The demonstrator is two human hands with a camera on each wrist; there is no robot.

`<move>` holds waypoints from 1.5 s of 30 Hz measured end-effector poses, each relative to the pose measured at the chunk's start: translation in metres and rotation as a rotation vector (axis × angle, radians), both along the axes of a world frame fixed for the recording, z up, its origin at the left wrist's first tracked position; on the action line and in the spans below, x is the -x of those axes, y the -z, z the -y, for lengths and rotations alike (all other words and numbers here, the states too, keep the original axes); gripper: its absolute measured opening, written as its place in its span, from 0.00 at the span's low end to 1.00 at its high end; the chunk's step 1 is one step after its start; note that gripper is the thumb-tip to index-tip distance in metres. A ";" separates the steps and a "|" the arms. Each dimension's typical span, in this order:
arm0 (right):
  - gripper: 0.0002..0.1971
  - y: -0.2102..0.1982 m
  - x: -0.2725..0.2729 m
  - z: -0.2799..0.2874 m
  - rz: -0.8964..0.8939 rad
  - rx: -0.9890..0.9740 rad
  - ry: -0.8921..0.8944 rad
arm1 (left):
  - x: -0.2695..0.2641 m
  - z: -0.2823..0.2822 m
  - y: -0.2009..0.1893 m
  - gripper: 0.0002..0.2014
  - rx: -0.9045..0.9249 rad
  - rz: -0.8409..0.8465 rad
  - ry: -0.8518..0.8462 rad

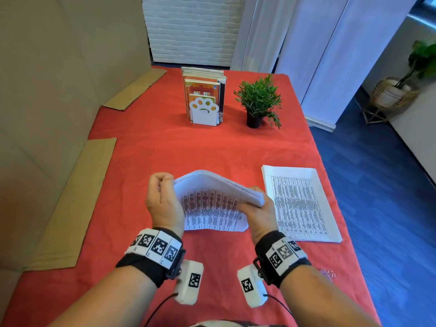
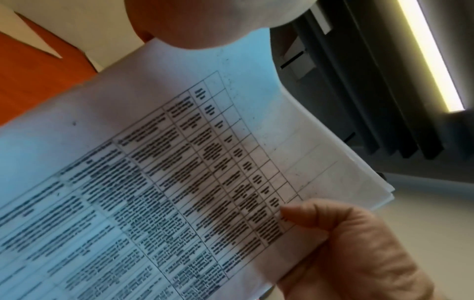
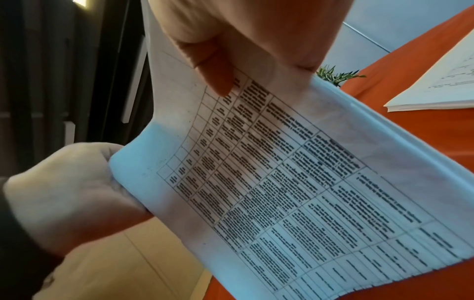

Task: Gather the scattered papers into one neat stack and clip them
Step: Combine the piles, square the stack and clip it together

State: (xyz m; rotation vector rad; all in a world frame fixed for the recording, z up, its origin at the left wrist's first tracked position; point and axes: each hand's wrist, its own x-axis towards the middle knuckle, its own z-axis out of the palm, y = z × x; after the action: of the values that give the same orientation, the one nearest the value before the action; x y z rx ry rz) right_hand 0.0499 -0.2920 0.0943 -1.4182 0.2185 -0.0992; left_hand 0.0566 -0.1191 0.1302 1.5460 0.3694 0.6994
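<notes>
Squaring step in hand. Left hand (image 1: pixel 162 201) and right hand (image 1: pixel 258 214) each hold a closed grip on opposite side edges of a bowed bundle of papers (image 1: pixel 212 204), raised above the red counter (image 1: pixel 165 147). A second stack (image 1: pixel 304 206) lies just right, apart. Next, probably: tap the edges flush, merge both, then clip; small clips (image 1: pixel 329 273) seem to lie near the right forearm.

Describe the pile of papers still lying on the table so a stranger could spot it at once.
Start at the red tablecloth and look to its right edge, nearer than the potted plant. There a flat pile of white sheets printed with a table lies beside the right hand. Unlike the bent bundle gripped by both hands, it lies flat and nobody touches it.
</notes>
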 end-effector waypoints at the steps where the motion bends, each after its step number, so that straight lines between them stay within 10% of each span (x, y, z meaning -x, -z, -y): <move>1: 0.13 0.000 0.000 0.000 0.005 0.002 -0.018 | 0.000 -0.002 0.001 0.07 -0.014 0.028 0.015; 9: 0.14 0.011 -0.004 0.005 -0.108 -0.065 0.004 | 0.017 -0.023 0.049 0.28 -0.153 -0.158 0.393; 23: 0.17 0.031 -0.020 0.019 -0.326 -0.003 0.037 | 0.016 -0.010 0.072 0.21 -0.113 -0.350 0.403; 29: 0.18 0.062 -0.005 0.055 -0.347 0.494 -0.275 | 0.011 -0.006 0.088 0.15 -0.120 -0.486 0.375; 33: 0.09 0.071 -0.008 0.101 -0.432 0.654 -0.094 | 0.015 -0.003 0.108 0.16 -0.156 -0.642 0.372; 45: 0.33 0.089 -0.033 0.227 -0.965 1.164 0.159 | 0.034 -0.016 0.168 0.23 0.109 -0.924 0.401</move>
State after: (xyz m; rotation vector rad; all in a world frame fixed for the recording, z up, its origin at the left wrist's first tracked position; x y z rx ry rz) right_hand 0.0832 -0.5189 0.0053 -2.5207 1.2160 0.4129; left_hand 0.0222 -0.1033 -0.0375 1.6954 0.7301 -0.3829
